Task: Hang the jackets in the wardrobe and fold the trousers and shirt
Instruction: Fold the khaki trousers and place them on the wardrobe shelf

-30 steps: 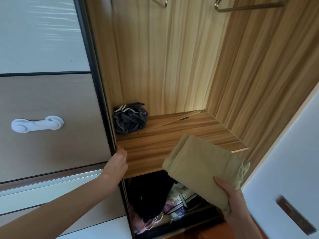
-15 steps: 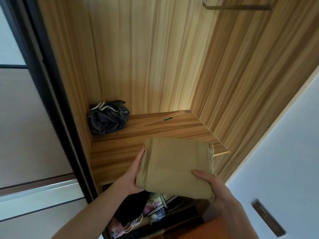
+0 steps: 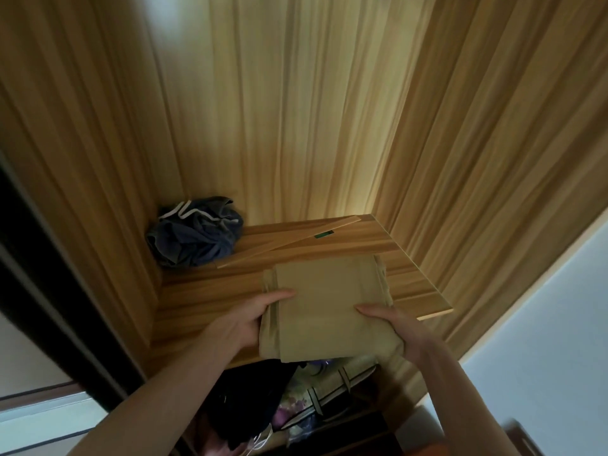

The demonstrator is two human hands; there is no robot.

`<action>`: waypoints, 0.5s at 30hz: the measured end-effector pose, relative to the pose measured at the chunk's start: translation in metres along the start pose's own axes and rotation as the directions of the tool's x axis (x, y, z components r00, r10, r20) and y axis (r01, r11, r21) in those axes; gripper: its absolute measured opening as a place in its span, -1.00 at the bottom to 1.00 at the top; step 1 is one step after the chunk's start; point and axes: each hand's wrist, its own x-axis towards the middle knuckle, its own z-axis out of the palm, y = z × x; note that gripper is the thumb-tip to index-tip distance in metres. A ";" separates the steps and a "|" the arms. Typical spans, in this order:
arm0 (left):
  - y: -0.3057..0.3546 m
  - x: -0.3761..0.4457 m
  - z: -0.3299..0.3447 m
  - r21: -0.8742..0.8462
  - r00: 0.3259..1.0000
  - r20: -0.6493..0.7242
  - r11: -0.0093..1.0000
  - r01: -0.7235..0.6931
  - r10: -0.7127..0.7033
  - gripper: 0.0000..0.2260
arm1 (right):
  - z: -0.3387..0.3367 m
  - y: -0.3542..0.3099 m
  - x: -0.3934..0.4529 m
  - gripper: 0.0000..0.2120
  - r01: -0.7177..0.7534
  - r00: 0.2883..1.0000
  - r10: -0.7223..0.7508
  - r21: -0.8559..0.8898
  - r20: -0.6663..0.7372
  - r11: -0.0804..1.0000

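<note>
Both hands on it: the left hand (image 3: 245, 319) clamps the 9 o'clock edge of the folded khaki garment (image 3: 329, 306), thumb on top, and the right hand (image 3: 393, 327) pinches the 4 o'clock corner the same way. The bundle sits over the front of the wooden shelf (image 3: 414, 274), its near edge overhanging the lip. Best play, I'd say: slide it flat toward 12 o'clock, keep the layers square, and stop short of the loose wooden strip (image 3: 286, 245) and the crumpled dark garment (image 3: 194, 233) at 10 o'clock.
</note>
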 end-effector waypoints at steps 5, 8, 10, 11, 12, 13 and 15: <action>-0.002 0.040 0.006 -0.018 0.995 -0.080 0.998 -0.065 0.063 -0.49 | -0.002 -0.008 0.049 -0.37 0.063 0.986 -0.081 -0.124 -0.145 0.990; -0.009 0.061 0.008 -0.015 0.979 -0.138 0.988 -0.155 0.152 -0.51 | -0.002 -0.005 0.078 -0.54 0.116 0.969 -0.160 -0.228 -0.186 0.967; -0.018 0.078 0.009 0.001 0.963 -0.194 0.981 -0.192 0.189 -0.45 | -0.006 0.003 0.099 -0.51 0.107 0.959 -0.173 -0.279 -0.224 0.954; -0.022 0.085 0.009 0.016 0.951 -0.229 0.977 -0.211 0.209 -0.42 | -0.008 0.008 0.109 -0.49 0.100 0.955 -0.177 -0.306 -0.236 0.947; -0.026 0.093 0.010 0.034 0.934 -0.266 0.971 -0.236 0.236 -0.40 | -0.011 0.012 0.118 -0.49 0.103 0.952 -0.188 -0.327 -0.242 0.939; -0.029 0.101 0.010 0.065 0.912 -0.303 0.961 -0.269 0.276 -0.37 | -0.014 0.014 0.127 -0.54 0.120 0.948 -0.210 -0.341 -0.240 0.933; -0.033 0.113 0.010 0.159 0.855 -0.368 0.930 -0.330 0.366 -0.33 | -0.018 0.020 0.141 -0.70 0.165 0.935 -0.260 -0.350 -0.243 0.922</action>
